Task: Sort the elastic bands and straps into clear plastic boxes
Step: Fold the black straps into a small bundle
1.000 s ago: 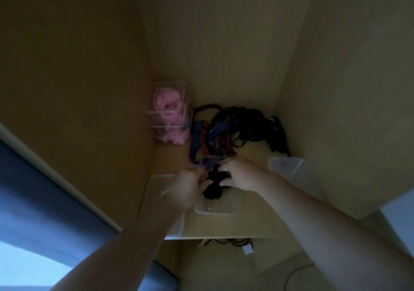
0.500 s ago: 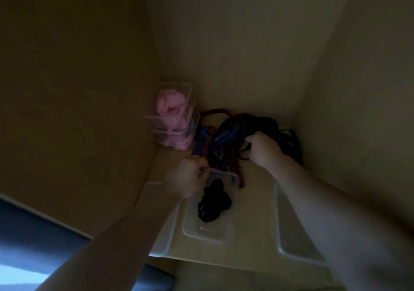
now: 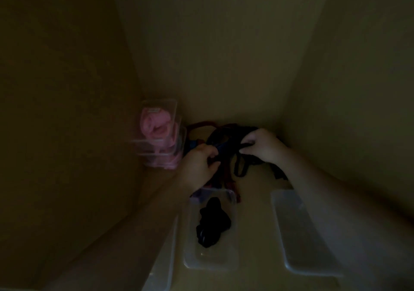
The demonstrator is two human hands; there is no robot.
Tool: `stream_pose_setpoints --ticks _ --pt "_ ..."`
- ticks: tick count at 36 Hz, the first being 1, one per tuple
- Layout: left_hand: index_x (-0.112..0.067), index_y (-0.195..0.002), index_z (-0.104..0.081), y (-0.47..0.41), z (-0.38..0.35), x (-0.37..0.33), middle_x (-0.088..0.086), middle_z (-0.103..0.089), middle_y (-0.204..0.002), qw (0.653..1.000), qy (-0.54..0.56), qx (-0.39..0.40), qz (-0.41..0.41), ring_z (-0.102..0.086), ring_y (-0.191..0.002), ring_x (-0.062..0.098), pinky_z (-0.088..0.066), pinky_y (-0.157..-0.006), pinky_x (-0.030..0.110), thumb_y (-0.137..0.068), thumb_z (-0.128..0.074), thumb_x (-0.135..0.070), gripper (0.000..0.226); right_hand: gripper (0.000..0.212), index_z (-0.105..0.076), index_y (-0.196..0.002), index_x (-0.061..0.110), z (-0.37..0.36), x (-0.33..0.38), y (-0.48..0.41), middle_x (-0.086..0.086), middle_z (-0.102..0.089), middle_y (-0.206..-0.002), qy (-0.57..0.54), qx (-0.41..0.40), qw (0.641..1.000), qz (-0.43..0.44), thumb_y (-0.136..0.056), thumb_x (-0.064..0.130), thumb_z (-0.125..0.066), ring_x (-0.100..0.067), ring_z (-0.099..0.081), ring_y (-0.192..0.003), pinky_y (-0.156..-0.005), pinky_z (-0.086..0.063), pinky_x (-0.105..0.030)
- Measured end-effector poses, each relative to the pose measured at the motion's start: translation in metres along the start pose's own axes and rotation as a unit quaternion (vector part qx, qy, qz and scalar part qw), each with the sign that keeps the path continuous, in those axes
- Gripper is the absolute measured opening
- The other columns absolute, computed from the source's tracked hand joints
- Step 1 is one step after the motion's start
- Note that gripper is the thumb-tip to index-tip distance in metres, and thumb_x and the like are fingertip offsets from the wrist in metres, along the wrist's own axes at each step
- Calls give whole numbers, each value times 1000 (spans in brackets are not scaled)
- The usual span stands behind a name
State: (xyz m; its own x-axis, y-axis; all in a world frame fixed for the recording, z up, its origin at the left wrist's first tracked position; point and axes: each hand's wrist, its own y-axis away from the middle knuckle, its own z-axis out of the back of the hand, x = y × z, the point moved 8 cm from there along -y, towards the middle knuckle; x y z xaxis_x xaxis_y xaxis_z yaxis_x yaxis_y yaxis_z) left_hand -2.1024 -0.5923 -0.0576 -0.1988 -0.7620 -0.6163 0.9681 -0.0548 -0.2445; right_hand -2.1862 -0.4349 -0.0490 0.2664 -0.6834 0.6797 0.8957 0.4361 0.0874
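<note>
Head view: the light is very dim. Single straps in the tangled pile [image 3: 224, 131] are hard to tell apart, and both hands partly cover it. The left hand [image 3: 199, 163] is curled round a dark strap [image 3: 220, 148] at the pile's left side. The right hand [image 3: 262, 147] pinches a black strap [image 3: 238, 169] that hangs in a loop. Black bands [image 3: 212, 223] lie in the open clear box [image 3: 190, 252], nearer the camera on the shelf [image 3: 253, 223].

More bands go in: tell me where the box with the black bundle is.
Head view, low centre: the clear box sits just below the left hand and strap pile, a second clear container to its right.
</note>
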Motion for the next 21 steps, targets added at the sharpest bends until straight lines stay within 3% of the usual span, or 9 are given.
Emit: stream_pose_setpoints --ticks 3,5,7,10,13,15,17,19,21 --pt "-11 -135 -49 -18 -9 -15 -4 -46 -115 998 47 41 10 -53 -85 9 -35 -70 4 -88 -68 -16 51 14 -71 -91 21 9 13 8 10 -66 -88 -36 28 999 -2 -82 12 -74 -7 -61 -82 -72 -46 -19" --pt "-13 -141 -42 -27 -19 -22 -7 -44 -123 995 70 72 27 -57 -92 12 -41 -78 13 -88 -68 -19 59 18 -71 -91 21 11 22 15 8 -65 -83 -57 44 997 2 -83 5 -72 -6 -61 -71 -69 -52 -20" --pt "-10 -132 -52 -32 -28 -26 -1 -55 -123 992 81 93 33 -58 -94 12 -42 -75 10 -90 -65 -16 44 18 -72 -95 11 14 28 23 1 -65 -79 -95 53 994 5 -83 -3 -69 -9 -61 -67 -66 -54 -19" --pt "-1 -112 -63 -34 -33 -23 2 -62 -103 994 70 80 33 -56 -94 13 -35 -66 -1 -92 -61 -9 22 21 -71 -97 3 26 19 26 -7 -68 -82 -133 20 991 -27 -87 -10 -57 -13 -65 -71 -68 -55 -21" --pt "-2 -116 -64 -27 -33 -9 0 -59 -100 995 43 86 36 -57 -94 11 -34 -69 0 -90 -64 -9 27 23 -67 -89 13 47 -19 18 -2 -62 -85 -93 -98 983 -121 -92 -3 -50 -16 -60 -81 -68 -48 -24" --pt "-6 -115 -65 -22 -32 7 1 -59 -94 994 16 96 52 -59 -88 14 -36 -65 1 -88 -65 -8 27 16 -62 -88 11 41 -42 16 -4 -57 -83 -46 -88 981 -166 -95 3 -50 -16 -55 -76 -64 -44 -23" --pt "-7 -110 -67 -17 -27 20 4 -59 -88 993 -5 97 69 -58 -83 16 -36 -62 1 -85 -64 -3 25 17 -63 -108 7 21 -58 14 -9 -61 -100 7 -8 983 -181 -93 14 -59 -18 -59 -86 -66 -43 -21" --pt "-7 -109 -67 -16 -24 27 5 -61 -90 992 -19 100 76 -57 -84 16 -37 -63 2 -85 -61 -2 25 59 -46 -140 9 1 -71 12 -8 -52 -135 59 62 979 -185 -89 29 -67 -22 -54 -118 -83 -41 -22" --pt "-9 -112 -66 -15 -23 29 7 -65 -99 990 -39 112 82 -58 -89 16 -37 -68 4 -86 -59 -4 27 71 -35 -148 10 -7 -74 10 -8 -41 -147 64 71 979 -180 -88 30 -68 -24 -46 -128 -90 -39 -23"
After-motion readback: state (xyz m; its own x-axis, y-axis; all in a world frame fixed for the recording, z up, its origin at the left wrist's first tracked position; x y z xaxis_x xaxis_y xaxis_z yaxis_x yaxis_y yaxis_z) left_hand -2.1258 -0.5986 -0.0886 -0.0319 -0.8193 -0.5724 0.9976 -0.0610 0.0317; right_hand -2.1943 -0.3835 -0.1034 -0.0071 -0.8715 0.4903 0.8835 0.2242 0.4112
